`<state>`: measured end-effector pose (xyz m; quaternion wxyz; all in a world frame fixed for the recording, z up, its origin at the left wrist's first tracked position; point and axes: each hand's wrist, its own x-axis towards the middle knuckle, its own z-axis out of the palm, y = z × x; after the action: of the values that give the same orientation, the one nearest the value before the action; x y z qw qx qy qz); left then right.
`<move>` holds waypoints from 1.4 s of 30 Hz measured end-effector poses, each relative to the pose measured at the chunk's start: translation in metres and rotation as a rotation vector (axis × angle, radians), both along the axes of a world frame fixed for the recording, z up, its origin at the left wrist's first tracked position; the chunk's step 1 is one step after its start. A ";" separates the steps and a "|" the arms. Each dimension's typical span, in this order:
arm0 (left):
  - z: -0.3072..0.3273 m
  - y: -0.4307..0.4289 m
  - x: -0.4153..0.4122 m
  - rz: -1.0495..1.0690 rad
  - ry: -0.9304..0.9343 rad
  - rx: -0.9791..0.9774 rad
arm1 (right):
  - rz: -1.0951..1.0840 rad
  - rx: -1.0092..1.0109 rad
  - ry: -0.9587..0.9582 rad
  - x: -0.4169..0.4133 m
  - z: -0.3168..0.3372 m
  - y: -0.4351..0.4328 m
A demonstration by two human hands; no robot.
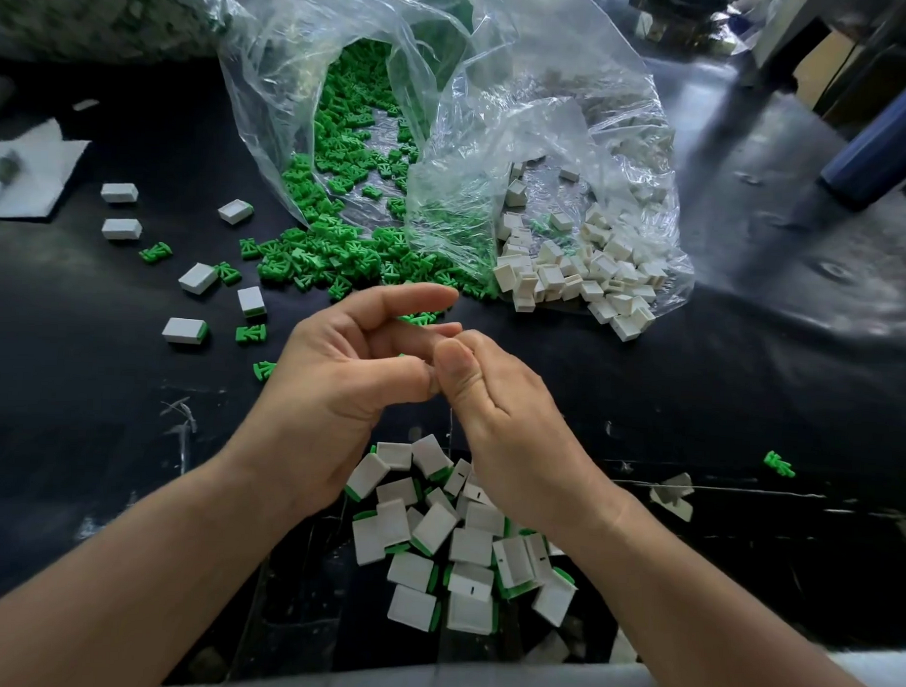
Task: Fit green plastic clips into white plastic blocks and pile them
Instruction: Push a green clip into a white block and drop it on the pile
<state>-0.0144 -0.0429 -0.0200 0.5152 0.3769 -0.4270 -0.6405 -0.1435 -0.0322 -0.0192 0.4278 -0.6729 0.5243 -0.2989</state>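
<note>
Left hand (337, 370) and right hand (495, 396) meet fingertip to fingertip, fingers curled; any part pinched between them is hidden. Clips (336, 257) and blocks (587, 276) spill from far bags (551, 115); the pile (472, 547) lies near, below the hands, where a lowered hand may scatter it.

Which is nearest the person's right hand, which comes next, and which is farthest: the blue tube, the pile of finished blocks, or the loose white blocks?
Measured from the right hand in the head view:
1. pile of finished blocks: just beneath it, towards the person.
2. loose white blocks: ahead, slightly right.
3. blue tube: far upper right.
</note>
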 end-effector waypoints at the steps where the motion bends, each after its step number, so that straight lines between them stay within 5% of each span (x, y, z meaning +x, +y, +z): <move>1: 0.000 0.000 0.000 -0.001 0.002 0.001 | -0.002 -0.003 0.001 0.000 0.000 0.000; 19: 0.004 -0.001 0.002 -0.043 0.017 -0.004 | -0.036 0.135 -0.161 -0.010 0.003 -0.009; 27: 0.002 0.001 0.000 0.026 -0.101 -0.013 | -0.204 -0.044 -0.198 -0.024 0.011 -0.019; 42: 0.005 0.001 0.000 0.023 -0.289 -0.038 | -0.106 -0.085 0.044 -0.022 0.004 -0.017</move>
<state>-0.0142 -0.0417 -0.0145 0.4625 0.4604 -0.5044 -0.5654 -0.1652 -0.0491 -0.0149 0.3706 -0.6682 0.5552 -0.3284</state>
